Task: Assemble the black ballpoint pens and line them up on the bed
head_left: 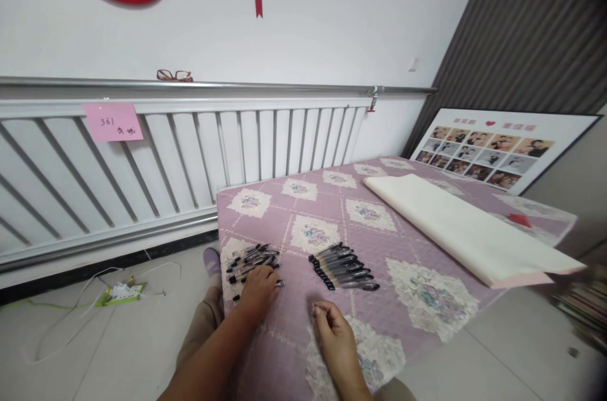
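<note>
My left hand (258, 292) lies on the pink patterned tablecloth (294, 338), its fingers curled over a black pen (277, 284) at the lower edge of a loose pile of pens (251, 259). To the right, my right hand (332, 325) rests on the cloth with fingertips pinched together; whether anything is in them is too small to make out. Just beyond the right hand, a tidy row of black pens (344, 267) lies side by side.
A folded cream sheet (469, 230) lies across the table's right side, with a small red object (520, 219) behind it. A white radiator (190, 154) with a pink note (114, 121) lines the wall. A framed photo board (493, 148) leans at the right. Cables (118, 290) lie on the floor.
</note>
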A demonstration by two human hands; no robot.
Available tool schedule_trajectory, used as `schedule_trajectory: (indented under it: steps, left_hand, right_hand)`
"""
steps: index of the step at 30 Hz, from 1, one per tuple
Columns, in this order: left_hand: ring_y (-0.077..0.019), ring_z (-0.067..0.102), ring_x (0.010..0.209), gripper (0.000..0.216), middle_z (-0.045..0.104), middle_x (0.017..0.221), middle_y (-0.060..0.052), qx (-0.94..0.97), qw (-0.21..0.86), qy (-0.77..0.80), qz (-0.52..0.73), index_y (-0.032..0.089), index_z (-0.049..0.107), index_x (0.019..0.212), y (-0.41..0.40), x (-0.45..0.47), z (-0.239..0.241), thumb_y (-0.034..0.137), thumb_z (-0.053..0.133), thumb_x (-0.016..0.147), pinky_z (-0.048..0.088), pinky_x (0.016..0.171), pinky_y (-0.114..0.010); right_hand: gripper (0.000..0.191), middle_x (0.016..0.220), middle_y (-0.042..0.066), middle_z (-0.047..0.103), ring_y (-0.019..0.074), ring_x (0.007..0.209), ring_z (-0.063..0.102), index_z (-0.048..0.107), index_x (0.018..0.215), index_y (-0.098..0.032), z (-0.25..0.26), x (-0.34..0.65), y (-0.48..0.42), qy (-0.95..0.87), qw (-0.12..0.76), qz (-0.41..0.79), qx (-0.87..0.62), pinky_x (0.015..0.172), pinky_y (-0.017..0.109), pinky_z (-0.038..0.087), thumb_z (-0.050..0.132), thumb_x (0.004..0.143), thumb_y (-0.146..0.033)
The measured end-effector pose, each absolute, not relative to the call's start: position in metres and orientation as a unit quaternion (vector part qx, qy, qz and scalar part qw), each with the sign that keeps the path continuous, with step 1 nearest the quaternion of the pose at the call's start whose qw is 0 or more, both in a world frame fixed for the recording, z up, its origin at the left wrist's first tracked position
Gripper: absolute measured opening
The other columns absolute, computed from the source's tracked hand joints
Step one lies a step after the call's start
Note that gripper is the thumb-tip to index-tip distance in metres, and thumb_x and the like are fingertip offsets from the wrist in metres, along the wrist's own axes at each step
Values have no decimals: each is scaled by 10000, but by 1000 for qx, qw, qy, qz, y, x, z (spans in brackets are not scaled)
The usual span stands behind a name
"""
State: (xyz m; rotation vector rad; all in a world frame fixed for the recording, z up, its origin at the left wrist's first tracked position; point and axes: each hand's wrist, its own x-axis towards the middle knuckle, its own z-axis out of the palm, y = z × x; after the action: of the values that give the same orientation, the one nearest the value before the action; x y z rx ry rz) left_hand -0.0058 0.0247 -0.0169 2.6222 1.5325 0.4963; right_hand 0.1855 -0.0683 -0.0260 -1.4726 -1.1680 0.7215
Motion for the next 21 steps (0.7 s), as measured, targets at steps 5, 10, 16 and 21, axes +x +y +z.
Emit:
schedule_trajectory:
  steps: [5, 10, 16, 21]
  left_hand:
    - [-215, 490, 1020, 151, 575, 1040, -34, 857, 23, 488, 161, 228, 611, 999, 36, -8, -18, 240, 544, 864, 365, 927, -350]
    - [-217, 487, 1028, 153, 573, 1028, -41, 863, 16, 477, 164, 230, 611, 1001, 44, -12, -17, 240, 548, 862, 365, 935, -356]
    - [-238, 470, 1040, 209, 558, 1066, -43, 866, 8, 471, 169, 240, 597, 1029, 37, -14, -10, 309, 596, 831, 363, 931, -375]
    - [-232, 451, 1056, 188, 548, 1092, -52, 871, 7, 464, 164, 222, 585, 1045, 28, 10, -3, 240, 525, 867, 335, 948, -380]
  right_hand:
    - [270, 761, 44, 678, 202, 734, 610, 660, 834, -184, -26, 185, -68, -492, 542, 298, -612, 695, 272, 471, 555, 798, -430]
    - [273, 740, 43, 672, 196, 698, 603, 661, 825, -180, -28, 185, -68, -492, 546, 298, -609, 661, 270, 468, 551, 803, -428]
    - [286, 712, 32, 648, 187, 676, 568, 666, 811, -190, -22, 184, -71, -469, 567, 320, -596, 631, 267, 449, 579, 795, -462]
    - [341, 606, -17, 564, 133, 572, 497, 620, 713, -198, -17, 188, -71, -342, 666, 397, -531, 559, 241, 421, 593, 791, -529]
